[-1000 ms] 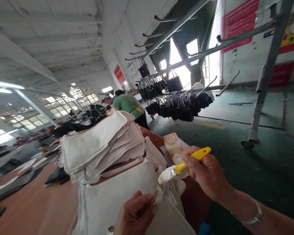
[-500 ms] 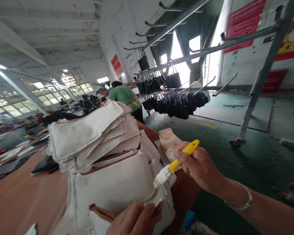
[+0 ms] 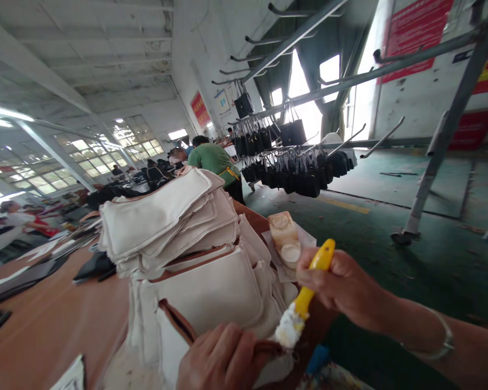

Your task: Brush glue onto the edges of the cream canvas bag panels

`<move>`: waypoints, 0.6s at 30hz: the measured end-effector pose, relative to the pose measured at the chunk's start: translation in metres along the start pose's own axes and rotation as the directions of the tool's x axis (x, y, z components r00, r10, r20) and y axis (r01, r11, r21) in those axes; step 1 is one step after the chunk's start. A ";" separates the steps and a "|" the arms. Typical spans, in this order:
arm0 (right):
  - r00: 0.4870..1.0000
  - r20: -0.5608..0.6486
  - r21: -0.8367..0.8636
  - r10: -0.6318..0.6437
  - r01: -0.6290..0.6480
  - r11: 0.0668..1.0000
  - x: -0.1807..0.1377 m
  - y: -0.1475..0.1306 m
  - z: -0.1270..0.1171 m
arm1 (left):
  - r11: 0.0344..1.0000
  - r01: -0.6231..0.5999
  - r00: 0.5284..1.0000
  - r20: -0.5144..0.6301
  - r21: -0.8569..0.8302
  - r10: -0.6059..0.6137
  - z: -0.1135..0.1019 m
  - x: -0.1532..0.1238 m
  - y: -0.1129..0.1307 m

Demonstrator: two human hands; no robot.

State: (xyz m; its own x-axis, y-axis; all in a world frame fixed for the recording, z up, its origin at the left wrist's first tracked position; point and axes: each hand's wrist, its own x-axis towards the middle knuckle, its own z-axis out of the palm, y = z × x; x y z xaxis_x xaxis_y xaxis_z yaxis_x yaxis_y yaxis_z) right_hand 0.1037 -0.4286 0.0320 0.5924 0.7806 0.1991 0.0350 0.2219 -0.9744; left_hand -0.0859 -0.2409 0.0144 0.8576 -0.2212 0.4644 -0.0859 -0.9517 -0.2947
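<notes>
My right hand (image 3: 350, 290) grips a yellow-handled paintbrush (image 3: 304, 300), fingers wrapped around the handle. Thick white paste coats its bristles, which point down at the right end of an open bag edge and appear to touch it. My left hand (image 3: 223, 355) is closed on that same edge, belonging to a white bag piece (image 3: 168, 346) with brown lining; its fingertips are partly hidden. Behind it leans a pile of similar white bag pieces (image 3: 211, 290), with more stacked at a slant on top. A stained plastic container (image 3: 283, 230) lies beyond my right hand on a pale sheet (image 3: 307, 235).
The brown tabletop (image 3: 65, 319) extends left, bearing a dark folded item (image 3: 95, 266) and flat strips. A metal rack (image 3: 431, 157) with black handbags (image 3: 293, 132) stands on the green floor at right. A person in a green top (image 3: 211, 160) bends over behind the pile.
The brush has moved down and right, from beside the pile to the held edge, and is steeper. My left hand still holds the bag piece. The view has shifted slightly left.
</notes>
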 end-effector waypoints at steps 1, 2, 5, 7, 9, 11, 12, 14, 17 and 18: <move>0.998 -0.070 0.073 0.004 0.001 0.997 -0.002 -0.007 -0.005 | 0.999 0.010 1.000 -0.020 -0.040 -0.010 -0.011 0.010 -0.002; 0.986 -0.165 0.135 -0.006 0.028 0.990 -0.002 -0.016 -0.012 | 0.994 0.015 0.999 -0.040 -0.110 -0.020 -0.025 0.021 -0.004; 0.911 -0.398 0.251 -0.105 0.219 0.943 0.002 -0.053 -0.031 | 0.873 0.018 0.996 -0.069 -0.488 -0.059 -0.072 0.057 -0.016; 0.887 -0.431 0.308 -0.167 0.319 0.896 0.007 -0.075 -0.040 | 0.693 0.054 0.991 -0.048 -0.719 -0.127 -0.098 0.071 -0.032; 0.880 -0.431 0.347 -0.201 0.367 0.863 0.008 -0.088 -0.045 | 0.520 0.110 0.984 0.020 -0.847 -0.177 -0.109 0.070 -0.054; 0.880 -0.431 0.349 -0.198 0.365 0.863 0.007 -0.085 -0.048 | 0.382 0.218 0.972 0.165 -0.898 -0.166 -0.101 0.055 -0.079; 0.887 -0.423 0.347 -0.183 0.345 0.872 0.006 -0.077 -0.048 | 0.326 0.294 0.954 0.255 -0.899 -0.157 -0.091 0.042 -0.091; 0.912 -0.389 0.360 -0.127 0.278 0.891 0.004 -0.053 -0.045 | 0.270 0.479 0.878 0.455 -0.835 -0.150 -0.064 0.010 -0.109; 0.947 -0.319 0.435 0.027 0.120 0.893 0.000 -0.006 -0.034 | 0.380 0.687 0.713 0.676 -0.620 -0.186 -0.022 -0.040 -0.112; 0.948 -0.309 0.456 0.074 0.079 0.886 -0.001 0.009 -0.028 | 0.430 0.718 0.670 0.712 -0.548 -0.212 -0.011 -0.054 -0.108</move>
State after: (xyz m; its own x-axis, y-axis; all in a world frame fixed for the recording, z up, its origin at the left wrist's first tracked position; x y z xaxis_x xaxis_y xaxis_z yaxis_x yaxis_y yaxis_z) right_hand 0.1260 -0.4440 0.0197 0.8132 0.5758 0.0841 -0.2891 0.5253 -0.8003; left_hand -0.1286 -0.1288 0.0297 0.9535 0.2050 -0.2208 0.3009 -0.6843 0.6643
